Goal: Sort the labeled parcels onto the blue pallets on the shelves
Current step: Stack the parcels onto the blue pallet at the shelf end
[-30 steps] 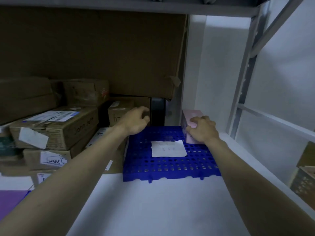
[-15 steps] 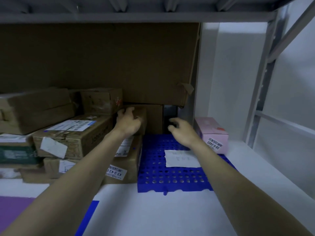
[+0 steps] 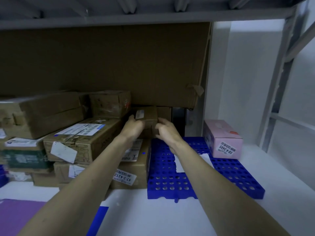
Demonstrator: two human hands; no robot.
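Together, both hands, left hand [image 3: 134,127] and right hand [image 3: 166,130], fingers curled, grip small brown parcel [image 3: 148,116] at shelf's back, pink box [image 3: 223,139] labeled 58-4-3405 on blue pallet's [image 3: 170,183] far right corner.

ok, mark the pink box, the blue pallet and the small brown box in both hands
pink box [image 3: 227,133]: head view, top face
blue pallet [image 3: 238,178]: head view, bare right part
small brown box [image 3: 148,114]: head view, top face

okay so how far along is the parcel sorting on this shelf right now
Done: the pink parcel sits on the blue pallet at its right rear, label facing out. In hand: the left hand and right hand grip a small brown box at the back. Left: the stacked cardboard parcels beside the pallet; their destination isn't visible.
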